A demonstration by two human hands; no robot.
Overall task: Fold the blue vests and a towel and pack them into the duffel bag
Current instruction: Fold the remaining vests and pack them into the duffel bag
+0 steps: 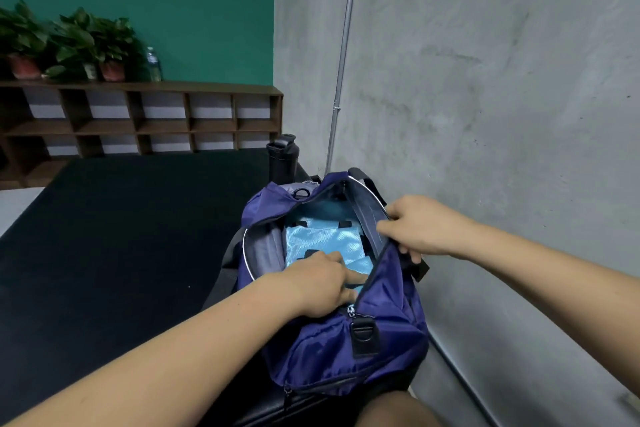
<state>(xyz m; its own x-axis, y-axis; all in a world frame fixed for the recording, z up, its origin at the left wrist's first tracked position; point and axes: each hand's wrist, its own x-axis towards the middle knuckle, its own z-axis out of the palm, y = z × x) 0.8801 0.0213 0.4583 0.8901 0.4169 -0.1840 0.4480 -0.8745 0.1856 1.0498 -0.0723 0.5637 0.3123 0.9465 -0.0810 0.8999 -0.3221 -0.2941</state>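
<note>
Bag (363, 350), dark blue and unzipped, stands on the right end of the black bench (104, 253) beside the grey wall (485, 80), with a light-blue vest (322, 239) lying folded inside it. At far left, potted plants (69, 42) and a water bottle (153, 64) stand on top of a brown shelf (138, 121). The left hand (318, 284) reaches into the bag's near end, its fingers (356, 277) close together and fairly straight, lying on the vest; their tips are partly hidden by the rim. A black flask (283, 159) stands just behind the bag. The right hand (422, 225) grips the bag's right rim, thumb inside the opening, fingers (410, 253) curled around the outside, pulling it wide. A metal pole (343, 52) runs up the wall.
</note>
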